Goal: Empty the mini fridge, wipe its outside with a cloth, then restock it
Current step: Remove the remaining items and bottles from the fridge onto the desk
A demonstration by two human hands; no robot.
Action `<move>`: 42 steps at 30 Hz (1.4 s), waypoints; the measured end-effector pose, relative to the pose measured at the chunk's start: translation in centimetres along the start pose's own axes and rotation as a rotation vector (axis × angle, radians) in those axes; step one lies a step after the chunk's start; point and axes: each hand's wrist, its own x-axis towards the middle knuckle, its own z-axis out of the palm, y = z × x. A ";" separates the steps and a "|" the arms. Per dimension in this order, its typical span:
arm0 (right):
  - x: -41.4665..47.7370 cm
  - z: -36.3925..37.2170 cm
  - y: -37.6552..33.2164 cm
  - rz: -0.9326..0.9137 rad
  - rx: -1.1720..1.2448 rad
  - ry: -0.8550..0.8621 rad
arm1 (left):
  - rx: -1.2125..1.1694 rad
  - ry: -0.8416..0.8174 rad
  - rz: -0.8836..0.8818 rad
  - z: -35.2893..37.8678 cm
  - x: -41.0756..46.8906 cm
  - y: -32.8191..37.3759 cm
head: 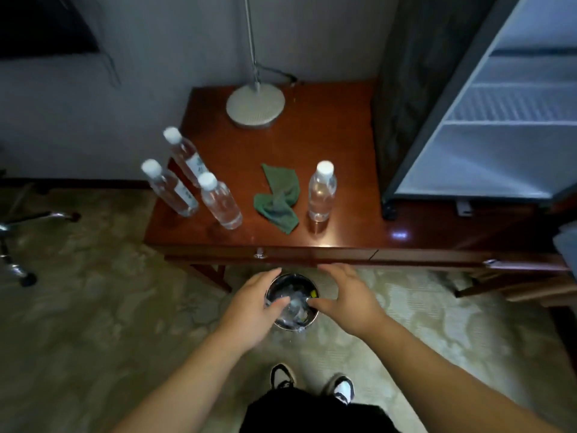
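At upper right, the mini fridge (505, 120) stood open, its shelves bare. Four water bottles (321, 192) and a green cloth (278, 198) waited on the worktop (343, 226); wiping and restocking apparently remained. Low centre, left hand (253, 310) and right hand (349, 301), fingers loosely spread, hovered over a bin (292, 303).

On the table (343, 226), three bottles (199, 182) stand grouped at the left edge, a cloth (278, 198) lies to their right, and a fourth bottle (321, 192) stands just right of the cloth. A lamp base (255, 106) sits behind them toward the wall, and the mini fridge (499, 120) stands at the table's right with its door open. In front of the table, a bin (293, 304) sits on the floor between the left hand (253, 304) and right hand (349, 298).
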 end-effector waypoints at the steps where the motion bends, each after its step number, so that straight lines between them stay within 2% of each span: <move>1: -0.7 -2.0 -1.6 -0.023 0.010 0.030 | 0.005 0.022 0.023 -1.6 -0.7 1.7; 8: -2.1 -8.3 -6.4 -0.145 0.072 0.181 | 0.016 0.173 0.104 -6.7 -2.4 7.1; 27: -3.5 -16.4 -6.5 -0.123 0.056 0.291 | -0.001 0.186 0.237 -8.6 0.3 14.6; 33: -2.1 -17.1 -7.5 -0.180 0.033 0.272 | 0.000 0.266 0.215 -9.8 1.3 14.6; 42: 3.4 -10.8 -10.1 -0.209 -0.008 0.095 | 0.170 0.234 0.271 -15.1 2.7 10.6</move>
